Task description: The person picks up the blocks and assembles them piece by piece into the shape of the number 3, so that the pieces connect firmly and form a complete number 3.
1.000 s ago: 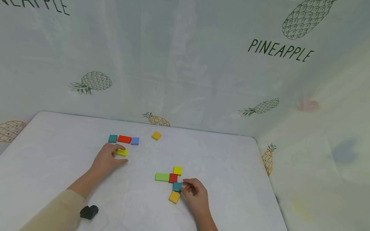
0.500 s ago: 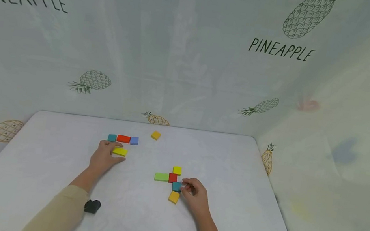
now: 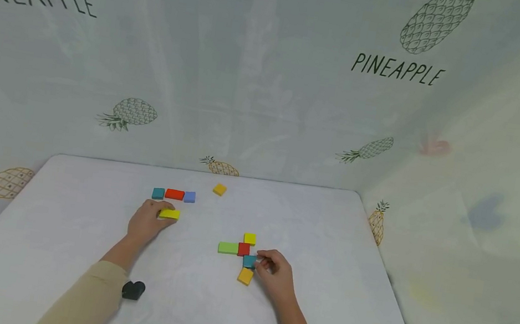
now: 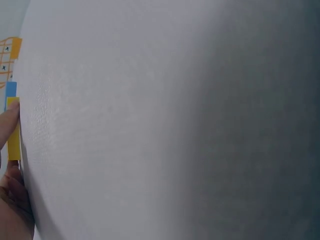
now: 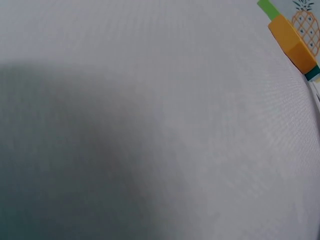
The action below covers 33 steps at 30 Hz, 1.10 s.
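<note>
Presently, the left hand [image 3: 146,220] pinches the long yellow block [image 3: 169,214], thumb on the near side and fingers beyond, the gap closed down to the block itself. The block is at the left of the white table [image 3: 189,297], just in front of a row made up of a teal block [image 3: 158,193], a long red block [image 3: 174,194] and a blue block [image 3: 189,197]; whether it is raised off the surface cannot be determined. The right hand [image 3: 277,277] has its fingers bent, with thumb and forefinger tips at the right edge of the lower teal block [image 3: 249,262]; whether it grips or merely touches cannot be told, since the right wrist view omits the hand. In this inspector's judgement, the left pinch calls for light, even pressure, the block level and the knuckles clear of the row behind. The right fingertips are best used gently: the small red block [image 3: 244,249] adjoins and the orange block [image 3: 245,277] sits askew just below, so a sideways nudge could disturb both.
</note>
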### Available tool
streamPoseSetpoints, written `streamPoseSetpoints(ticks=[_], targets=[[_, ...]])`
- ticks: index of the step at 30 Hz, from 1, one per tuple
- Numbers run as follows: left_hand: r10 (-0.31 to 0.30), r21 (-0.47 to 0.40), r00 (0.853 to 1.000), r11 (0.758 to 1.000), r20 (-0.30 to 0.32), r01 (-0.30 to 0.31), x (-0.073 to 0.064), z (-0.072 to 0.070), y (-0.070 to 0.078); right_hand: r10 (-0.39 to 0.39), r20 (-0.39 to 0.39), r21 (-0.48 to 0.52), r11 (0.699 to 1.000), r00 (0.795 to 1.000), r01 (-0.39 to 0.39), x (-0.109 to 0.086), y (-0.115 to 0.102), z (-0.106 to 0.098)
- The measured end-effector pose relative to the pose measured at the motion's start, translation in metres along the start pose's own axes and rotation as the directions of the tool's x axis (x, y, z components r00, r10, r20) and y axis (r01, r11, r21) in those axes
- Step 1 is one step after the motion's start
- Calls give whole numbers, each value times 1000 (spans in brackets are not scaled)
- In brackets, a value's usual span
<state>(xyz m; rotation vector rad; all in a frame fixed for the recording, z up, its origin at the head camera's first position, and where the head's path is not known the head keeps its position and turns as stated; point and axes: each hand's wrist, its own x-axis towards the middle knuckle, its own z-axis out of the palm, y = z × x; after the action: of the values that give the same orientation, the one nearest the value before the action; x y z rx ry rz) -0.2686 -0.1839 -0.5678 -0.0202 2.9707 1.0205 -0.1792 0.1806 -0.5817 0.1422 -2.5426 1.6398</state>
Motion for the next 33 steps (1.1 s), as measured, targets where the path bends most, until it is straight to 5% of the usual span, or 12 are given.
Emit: streamPoseSetpoints(ticks=[3, 10, 19, 33], targets=[[-5, -2, 1000, 1000, -6, 5, -1, 0, 2, -35, -12, 25, 999, 999, 35, -1, 0, -1], [38, -45, 998, 998, -46, -40, -8, 4, 6, -75, 15, 37, 997, 997, 74, -9, -39, -11], [49, -127, 998, 990, -41, -54, -22, 14, 19, -107, -38, 30, 994, 993, 108, -3, 0, 0], [84, -181, 996, 980, 12, -80, -46, 37, 60, -88, -35, 42, 995, 995, 90, -1, 4, 0]])
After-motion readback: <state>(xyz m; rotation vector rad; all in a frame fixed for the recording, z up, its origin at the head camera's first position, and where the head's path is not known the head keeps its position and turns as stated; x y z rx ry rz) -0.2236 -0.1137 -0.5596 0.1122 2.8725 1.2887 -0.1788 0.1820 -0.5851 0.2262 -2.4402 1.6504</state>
